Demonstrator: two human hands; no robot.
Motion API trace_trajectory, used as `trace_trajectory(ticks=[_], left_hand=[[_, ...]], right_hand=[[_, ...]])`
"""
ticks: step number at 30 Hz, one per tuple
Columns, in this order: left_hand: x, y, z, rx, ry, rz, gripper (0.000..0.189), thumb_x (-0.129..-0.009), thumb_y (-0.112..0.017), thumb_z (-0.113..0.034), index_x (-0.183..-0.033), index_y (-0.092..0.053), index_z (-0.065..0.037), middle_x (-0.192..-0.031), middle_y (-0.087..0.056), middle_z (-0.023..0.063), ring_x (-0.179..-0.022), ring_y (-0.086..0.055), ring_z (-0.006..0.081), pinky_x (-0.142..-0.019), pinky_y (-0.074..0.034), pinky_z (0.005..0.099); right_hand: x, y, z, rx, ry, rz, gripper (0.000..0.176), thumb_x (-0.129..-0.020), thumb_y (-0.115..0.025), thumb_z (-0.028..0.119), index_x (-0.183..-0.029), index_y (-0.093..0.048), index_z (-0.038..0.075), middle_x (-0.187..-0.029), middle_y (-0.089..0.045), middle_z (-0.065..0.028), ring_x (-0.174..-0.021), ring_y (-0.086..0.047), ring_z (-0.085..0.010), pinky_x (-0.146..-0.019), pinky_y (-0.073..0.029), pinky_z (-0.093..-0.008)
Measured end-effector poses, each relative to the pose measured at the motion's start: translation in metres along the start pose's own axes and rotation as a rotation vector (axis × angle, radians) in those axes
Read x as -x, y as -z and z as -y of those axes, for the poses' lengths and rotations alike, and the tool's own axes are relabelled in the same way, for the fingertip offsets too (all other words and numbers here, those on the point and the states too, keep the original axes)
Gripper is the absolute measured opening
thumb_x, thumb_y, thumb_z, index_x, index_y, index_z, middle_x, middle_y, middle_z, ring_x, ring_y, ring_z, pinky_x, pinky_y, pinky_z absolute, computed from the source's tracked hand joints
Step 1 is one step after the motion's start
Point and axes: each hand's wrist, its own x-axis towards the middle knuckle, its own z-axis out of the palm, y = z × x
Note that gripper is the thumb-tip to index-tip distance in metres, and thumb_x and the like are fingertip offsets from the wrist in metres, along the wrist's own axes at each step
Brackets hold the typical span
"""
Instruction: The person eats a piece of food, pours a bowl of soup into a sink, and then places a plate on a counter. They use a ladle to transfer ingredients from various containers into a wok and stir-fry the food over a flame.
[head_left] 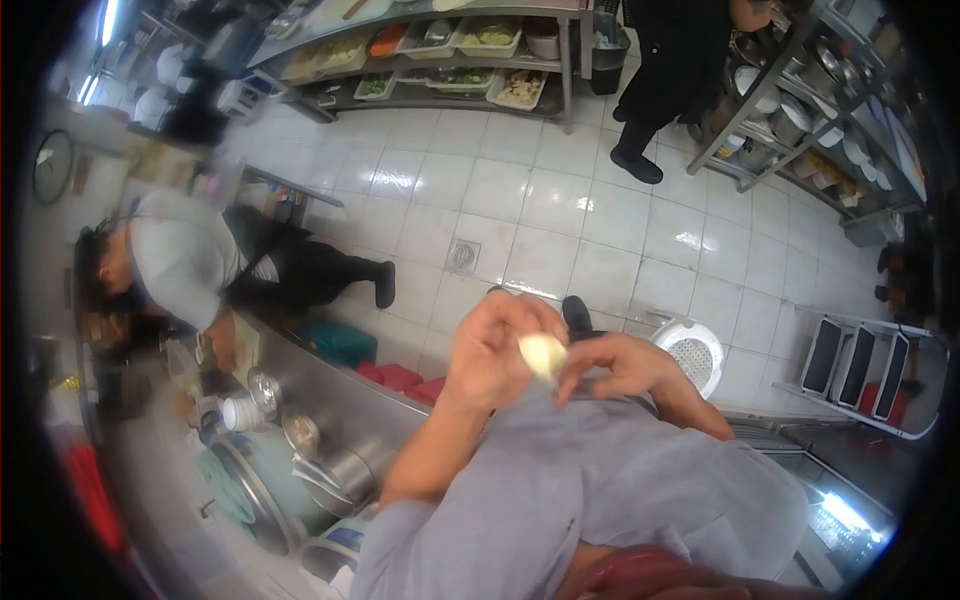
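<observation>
In the head view, a small pale yellow, clove-shaped piece of food (543, 352) is held up in front of my grey shirt, high above the tiled floor. My left hand (492, 345) pinches it from the left between thumb and curled fingers. Close on the other side is my right hand (622, 368), with thumb and fingers bent together at the lower end of the piece. A thin greyish bit shows blurred between these fingertips and the piece; I cannot tell what it is.
A steel counter (385, 425) with pots and bowls runs along my left, where a person in grey (190, 255) bends over. Another person in black (675, 80) stands ahead by a rack. A white perforated stool (693, 358) and a step ladder (855, 368) stand right.
</observation>
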Motion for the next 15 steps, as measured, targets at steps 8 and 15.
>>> trace_trajectory(ticks=[8, 15], left_hand=[[0.105, 0.114, 0.062, 0.002, 0.358, -0.572, 0.018, -0.092, -0.059, -0.011, -0.109, -0.055, -0.006, -0.100, -0.061, 0.0070, -0.089, -0.060, 0.0164, -0.080, -0.050, 0.0312], [0.114, 0.114, 0.056, -0.009, 0.283, -0.615, 0.018, -0.092, -0.059, -0.012, -0.109, -0.056, -0.005, -0.099, -0.063, 0.0073, -0.087, -0.062, 0.0152, -0.079, -0.053, 0.0292]], right_hand=[[0.005, -0.005, 0.003, -0.221, 0.121, 0.377, 0.105, -0.067, -0.063, 0.071, -0.133, -0.042, -0.009, -0.120, -0.059, -0.0259, -0.116, -0.056, -0.0324, -0.099, -0.043, -0.0386], [-0.005, -0.012, -0.002, -0.292, 0.139, 0.469, 0.111, -0.066, -0.063, 0.072, -0.130, -0.040, -0.016, -0.126, -0.053, -0.0287, -0.120, -0.053, -0.0355, -0.102, -0.040, -0.0397]])
